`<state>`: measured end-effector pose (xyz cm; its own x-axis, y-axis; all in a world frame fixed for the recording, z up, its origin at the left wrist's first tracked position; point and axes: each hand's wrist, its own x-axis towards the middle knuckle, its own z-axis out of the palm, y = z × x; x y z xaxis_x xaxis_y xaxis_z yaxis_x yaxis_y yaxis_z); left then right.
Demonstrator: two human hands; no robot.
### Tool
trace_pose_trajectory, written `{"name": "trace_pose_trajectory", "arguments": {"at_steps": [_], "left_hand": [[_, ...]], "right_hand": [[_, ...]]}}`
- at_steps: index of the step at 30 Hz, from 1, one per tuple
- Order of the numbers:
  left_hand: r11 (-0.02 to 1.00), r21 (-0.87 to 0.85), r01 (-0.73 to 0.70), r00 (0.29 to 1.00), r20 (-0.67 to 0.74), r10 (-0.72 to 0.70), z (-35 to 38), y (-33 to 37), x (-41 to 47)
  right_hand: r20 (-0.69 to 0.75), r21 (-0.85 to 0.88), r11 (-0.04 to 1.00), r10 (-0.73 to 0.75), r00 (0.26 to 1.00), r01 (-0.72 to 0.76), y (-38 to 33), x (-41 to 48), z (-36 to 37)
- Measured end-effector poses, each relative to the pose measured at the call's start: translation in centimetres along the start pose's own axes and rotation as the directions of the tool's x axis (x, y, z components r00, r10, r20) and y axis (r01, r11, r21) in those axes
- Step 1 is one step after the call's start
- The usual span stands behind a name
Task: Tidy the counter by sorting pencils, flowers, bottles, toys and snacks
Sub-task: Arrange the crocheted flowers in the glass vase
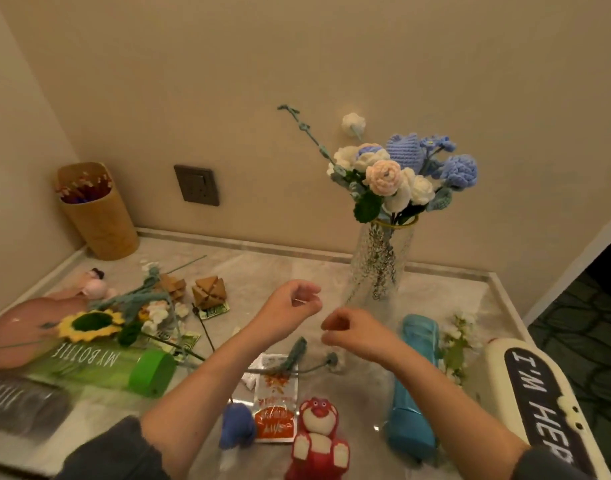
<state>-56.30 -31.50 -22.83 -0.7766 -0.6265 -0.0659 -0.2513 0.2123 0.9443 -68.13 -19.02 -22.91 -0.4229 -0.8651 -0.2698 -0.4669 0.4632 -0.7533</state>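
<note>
- While both hands hover over the bench (pixel 331 271), left grip (pixel 290 308) and right grip (pixel 349 329) are loosely curled; whether either pinches anything, cannot tell.
- Crocheted flowers (pixel 397 174) stand in the glass vase (pixel 376 265) just behind.
- Pencils (pixel 85 187) sit in the corner cup (pixel 99 220).

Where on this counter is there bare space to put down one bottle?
Bare marble lies along the back edge between the pencil holder and the vase, and right of the vase. The left side around the sunflower and green bottle is crowded.
</note>
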Motion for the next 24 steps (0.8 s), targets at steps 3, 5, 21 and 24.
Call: {"name": "trace_pose_trajectory", "arguments": {"at_steps": [3,5,21,24], "left_hand": [[0.968,0.25,0.033,0.998,0.045,-0.046,-1.0,-3.1,-2.4],[0.927,0.368,0.068,0.995,0.049,-0.092,-1.5,-4.8,-3.9],[0.891,0.453,-0.024,0.997,-0.048,0.052,-1.3,-6.2,-5.6],[0.908,0.404,-0.111,0.981,-0.104,0.166,-1.3,-5.1,-5.1]], "right_hand": [[0.073,-0.314,0.949,-0.001,0.997,0.024,0.6,0.2,2.1],[0.086,-0.411,0.911,-0.004,0.996,0.039,0.9,0.3,3.2],[-0.005,0.056,0.998,-0.036,0.999,0.036,0.3,0.1,1.5],[-0.147,0.424,0.905,0.025,0.989,0.04,-0.6,-0.6,-0.4]]}}
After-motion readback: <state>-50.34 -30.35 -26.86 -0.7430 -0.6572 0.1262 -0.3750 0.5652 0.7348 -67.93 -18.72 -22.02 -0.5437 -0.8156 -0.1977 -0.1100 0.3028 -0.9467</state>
